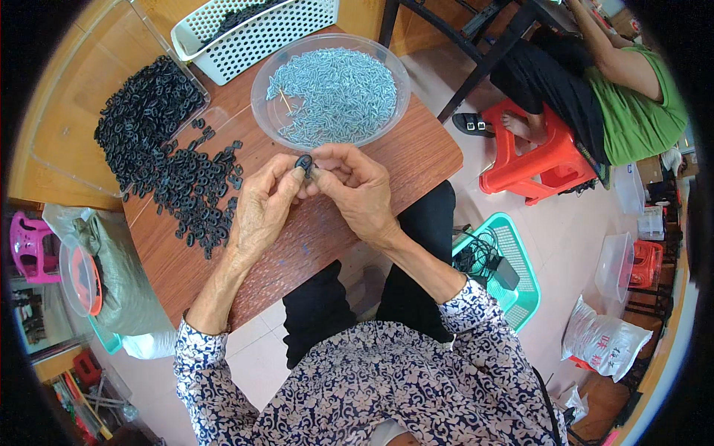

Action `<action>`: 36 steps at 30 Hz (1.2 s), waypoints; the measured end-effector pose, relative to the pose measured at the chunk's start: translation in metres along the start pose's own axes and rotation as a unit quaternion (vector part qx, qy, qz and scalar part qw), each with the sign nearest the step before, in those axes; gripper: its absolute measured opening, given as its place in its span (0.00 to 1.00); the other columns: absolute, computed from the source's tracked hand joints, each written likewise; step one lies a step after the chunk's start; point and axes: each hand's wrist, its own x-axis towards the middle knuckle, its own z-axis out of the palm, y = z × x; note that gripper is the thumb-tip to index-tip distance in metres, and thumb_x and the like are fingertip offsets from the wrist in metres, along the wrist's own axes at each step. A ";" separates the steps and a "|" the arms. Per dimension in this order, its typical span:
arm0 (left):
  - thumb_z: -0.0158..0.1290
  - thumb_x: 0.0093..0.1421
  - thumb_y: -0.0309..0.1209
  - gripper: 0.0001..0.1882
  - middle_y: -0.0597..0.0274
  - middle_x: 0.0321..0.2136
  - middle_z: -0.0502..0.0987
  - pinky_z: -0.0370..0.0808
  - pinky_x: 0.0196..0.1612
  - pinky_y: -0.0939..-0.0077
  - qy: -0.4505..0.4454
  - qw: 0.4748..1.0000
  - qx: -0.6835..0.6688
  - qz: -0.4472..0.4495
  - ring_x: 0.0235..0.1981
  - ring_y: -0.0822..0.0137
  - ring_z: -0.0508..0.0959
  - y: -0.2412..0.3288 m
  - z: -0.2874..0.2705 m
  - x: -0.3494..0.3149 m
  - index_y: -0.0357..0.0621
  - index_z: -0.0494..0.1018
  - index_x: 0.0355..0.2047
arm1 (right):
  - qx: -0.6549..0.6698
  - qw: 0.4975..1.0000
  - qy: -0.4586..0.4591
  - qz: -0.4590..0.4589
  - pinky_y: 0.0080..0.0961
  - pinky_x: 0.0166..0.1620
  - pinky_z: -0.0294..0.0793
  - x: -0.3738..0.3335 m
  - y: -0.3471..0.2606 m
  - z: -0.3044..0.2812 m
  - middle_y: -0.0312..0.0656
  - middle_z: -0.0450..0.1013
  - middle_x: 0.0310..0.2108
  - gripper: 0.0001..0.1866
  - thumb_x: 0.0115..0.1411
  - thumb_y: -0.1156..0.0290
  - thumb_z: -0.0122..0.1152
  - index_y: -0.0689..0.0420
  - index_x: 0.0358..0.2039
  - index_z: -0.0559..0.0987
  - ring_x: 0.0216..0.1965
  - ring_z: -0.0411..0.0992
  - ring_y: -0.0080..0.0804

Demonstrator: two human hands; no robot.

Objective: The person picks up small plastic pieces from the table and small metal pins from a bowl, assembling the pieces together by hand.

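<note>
L hand (265, 190) pinches nr curled R hand (355, 184).

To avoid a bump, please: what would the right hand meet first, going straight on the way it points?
Pointing left, the right hand would probably meet the small black piece, then the left hand; depth there is unclear.

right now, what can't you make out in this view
Head view:
- Whether the right hand holds anything: curled fingers hide it.
- Black oval piece, lower end: partly covered by the left thumb.
- White basket, far side: cut off by the top edge.
- Silvery pieces, ends: too small.
</note>
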 end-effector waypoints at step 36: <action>0.46 0.64 0.35 0.14 0.68 0.20 0.74 0.66 0.31 0.80 -0.033 0.989 -0.097 -0.108 0.25 0.77 0.70 -0.022 -0.005 0.000 0.40 0.75 0.28 | -0.124 0.989 -0.069 0.033 0.17 0.31 0.75 -0.002 0.003 -0.011 0.34 0.75 0.33 0.17 0.59 0.80 0.62 0.64 0.49 0.76 0.29 0.74 0.17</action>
